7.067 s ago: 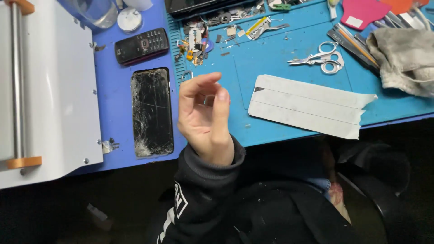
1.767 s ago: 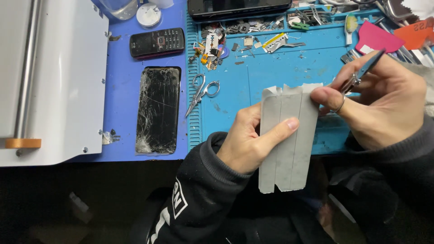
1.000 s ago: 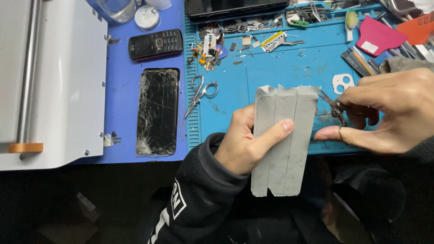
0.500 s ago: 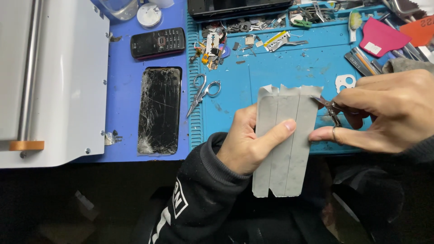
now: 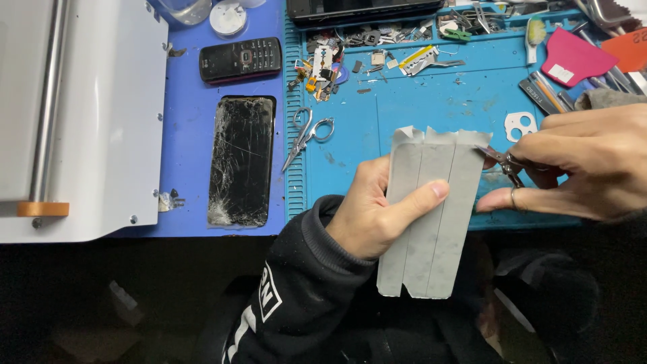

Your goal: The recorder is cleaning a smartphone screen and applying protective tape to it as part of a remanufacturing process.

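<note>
My left hand [image 5: 369, 214] holds a grey sheet of three joined strips [image 5: 431, 222] upright over the front edge of the blue mat [image 5: 418, 108], thumb pressed across its face. My right hand [image 5: 579, 165] grips small scissors [image 5: 500, 162], whose blades touch the sheet's upper right edge. A ring shows on one right finger. A second pair of scissors [image 5: 306, 135] lies on the mat to the left of the sheet.
A phone with a cracked black screen [image 5: 241, 160] and a small keypad phone [image 5: 240, 59] lie on the purple mat. A white machine [image 5: 81, 114] fills the left. Small parts and tools [image 5: 377, 54], a pink scraper [image 5: 573, 57] and a white cutout piece [image 5: 520, 125] sit at the back.
The right hand went from holding a thin tool above the sheet to bringing small scissors against the sheet's upper right edge. The left hand keeps the sheet nearly still.
</note>
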